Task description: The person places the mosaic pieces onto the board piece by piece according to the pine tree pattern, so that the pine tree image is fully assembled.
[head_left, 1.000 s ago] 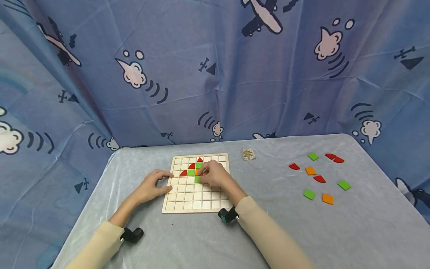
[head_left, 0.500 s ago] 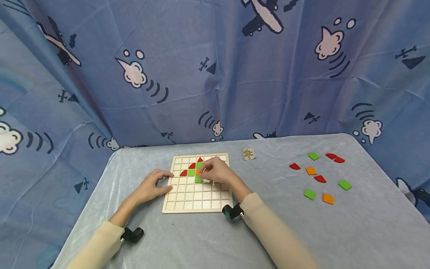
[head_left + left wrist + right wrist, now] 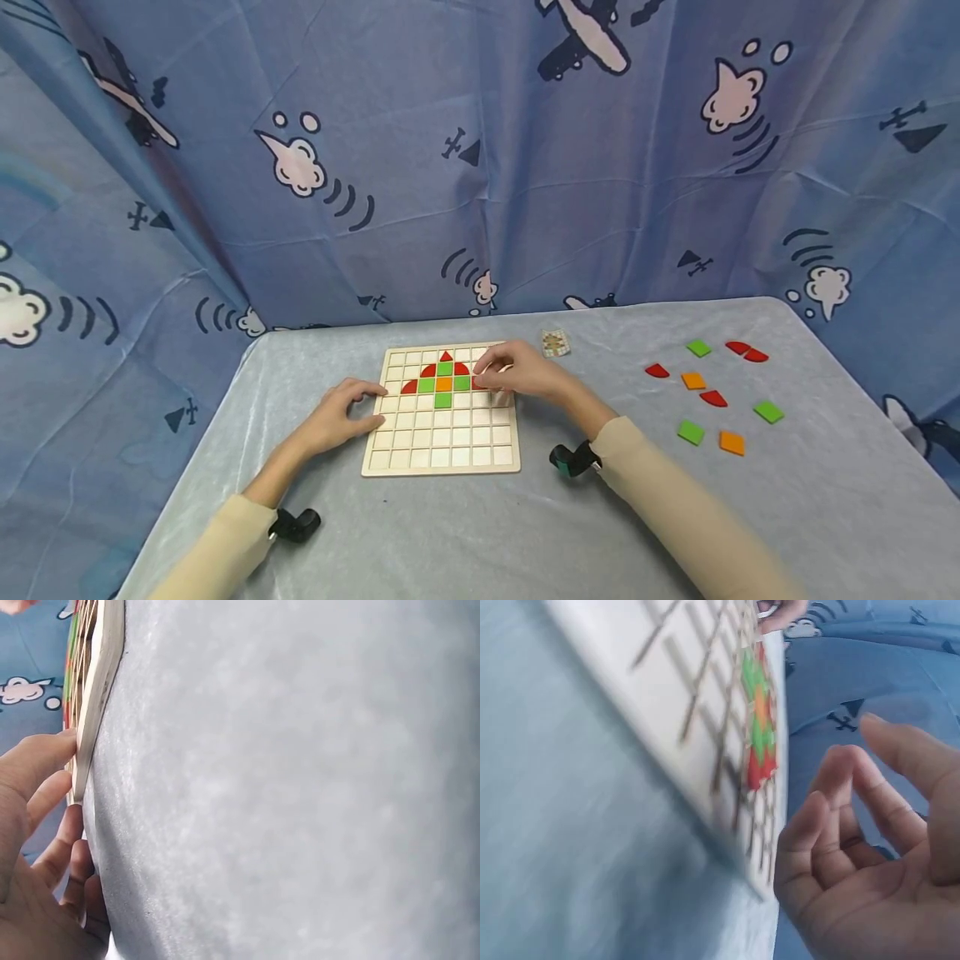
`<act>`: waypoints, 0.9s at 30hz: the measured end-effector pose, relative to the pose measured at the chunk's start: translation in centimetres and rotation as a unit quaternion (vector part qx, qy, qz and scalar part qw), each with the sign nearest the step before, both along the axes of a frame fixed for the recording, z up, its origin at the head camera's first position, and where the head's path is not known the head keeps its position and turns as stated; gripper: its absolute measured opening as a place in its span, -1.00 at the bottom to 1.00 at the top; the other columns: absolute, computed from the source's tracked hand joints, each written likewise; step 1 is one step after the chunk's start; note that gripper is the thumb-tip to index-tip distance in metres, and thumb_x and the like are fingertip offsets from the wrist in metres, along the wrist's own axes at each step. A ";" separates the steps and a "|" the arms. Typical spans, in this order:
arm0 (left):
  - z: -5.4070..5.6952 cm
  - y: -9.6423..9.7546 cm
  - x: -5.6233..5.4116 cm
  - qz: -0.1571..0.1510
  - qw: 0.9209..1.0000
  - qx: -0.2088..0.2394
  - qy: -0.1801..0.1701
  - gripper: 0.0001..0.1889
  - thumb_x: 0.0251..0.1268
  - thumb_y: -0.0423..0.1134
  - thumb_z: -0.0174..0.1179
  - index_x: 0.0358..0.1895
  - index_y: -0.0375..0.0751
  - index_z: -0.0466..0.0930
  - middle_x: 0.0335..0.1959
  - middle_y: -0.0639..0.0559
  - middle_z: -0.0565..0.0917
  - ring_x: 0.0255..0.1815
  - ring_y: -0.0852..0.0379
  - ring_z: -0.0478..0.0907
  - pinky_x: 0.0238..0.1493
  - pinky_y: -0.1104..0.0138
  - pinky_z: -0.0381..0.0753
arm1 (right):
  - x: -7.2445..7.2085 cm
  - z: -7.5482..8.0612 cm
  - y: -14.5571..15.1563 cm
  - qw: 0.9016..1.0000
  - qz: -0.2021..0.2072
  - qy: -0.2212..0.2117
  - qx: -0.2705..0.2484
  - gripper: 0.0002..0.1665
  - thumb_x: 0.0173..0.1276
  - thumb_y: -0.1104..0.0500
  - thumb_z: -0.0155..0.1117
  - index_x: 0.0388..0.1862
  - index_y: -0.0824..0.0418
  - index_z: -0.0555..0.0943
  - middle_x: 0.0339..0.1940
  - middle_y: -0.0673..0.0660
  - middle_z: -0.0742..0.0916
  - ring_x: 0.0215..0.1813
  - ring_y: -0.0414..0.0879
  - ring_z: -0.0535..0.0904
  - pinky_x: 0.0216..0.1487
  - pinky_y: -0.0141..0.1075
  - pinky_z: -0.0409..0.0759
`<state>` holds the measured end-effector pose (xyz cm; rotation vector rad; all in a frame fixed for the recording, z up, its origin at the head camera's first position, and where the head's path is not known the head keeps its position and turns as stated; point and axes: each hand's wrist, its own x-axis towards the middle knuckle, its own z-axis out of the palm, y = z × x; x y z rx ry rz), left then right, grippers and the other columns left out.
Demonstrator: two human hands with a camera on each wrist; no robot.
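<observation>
A wooden grid board (image 3: 440, 472) lies on the table, with a cross of green squares around an orange square (image 3: 444, 384). A red triangle (image 3: 446, 357) tops it, and red quarter-circle pieces (image 3: 409, 387) flank both sides. My left hand (image 3: 337, 418) touches the board's left edge with thumb and fingers spread; the left wrist view shows its fingertips at the frame (image 3: 97, 697). My right hand (image 3: 521, 371) hovers over the board's right part, fingertips close by a partly covered red piece. In the right wrist view its thumb and fingers (image 3: 904, 750) are apart, holding nothing.
A small patterned card (image 3: 555, 343) lies right of the board. Loose green squares (image 3: 691, 432), orange squares (image 3: 732, 443) and red quarter-circles (image 3: 714, 399) are scattered at the table's right. A blue printed curtain (image 3: 405, 208) hangs behind the table.
My right hand has moved right, off the middle of the pattern, uncovering the orange square and the green and red pieces right of it. My left hand has stayed at the board's edge.
</observation>
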<state>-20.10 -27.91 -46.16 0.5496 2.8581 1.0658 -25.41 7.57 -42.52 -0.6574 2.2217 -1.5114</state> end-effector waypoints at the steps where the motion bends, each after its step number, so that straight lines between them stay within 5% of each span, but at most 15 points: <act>1: 0.0 0.0 0.0 0.001 1.000 0.001 -0.001 -0.58 0.26 -0.24 0.46 0.17 -0.16 0.64 0.13 -0.13 0.56 0.08 -0.16 0.45 0.11 -0.08 0.38 | 0.1 0.0 0.4 1.000 0.003 -0.002 0.000 -0.76 0.40 0.26 0.39 -0.06 0.41 0.70 -0.19 0.13 0.70 -0.22 0.14 0.59 -0.22 -0.01 0.64; 10: -0.1 -0.1 -0.1 -0.006 1.000 0.003 0.007 -0.59 0.26 -0.25 0.46 0.16 -0.16 0.64 0.14 -0.14 0.56 0.08 -0.17 0.46 0.11 -0.08 0.40 | 1.2 -0.5 5.1 1.000 -0.007 0.010 0.013 -0.73 0.45 0.22 0.35 -0.02 0.42 0.68 -0.23 0.17 0.72 -0.25 0.03 0.63 -0.22 -0.10 0.60; 27: -0.5 -0.3 -0.3 -0.007 1.000 0.003 0.005 -0.59 0.27 -0.21 0.46 0.17 -0.11 0.65 0.13 -0.11 0.56 0.09 -0.15 0.46 0.11 -0.08 0.40 | 2.0 0.2 16.3 0.997 -0.025 -0.001 0.067 -0.62 0.50 0.11 0.32 0.09 0.38 0.64 -0.11 0.32 0.69 -0.18 0.12 0.59 -0.15 -0.08 0.61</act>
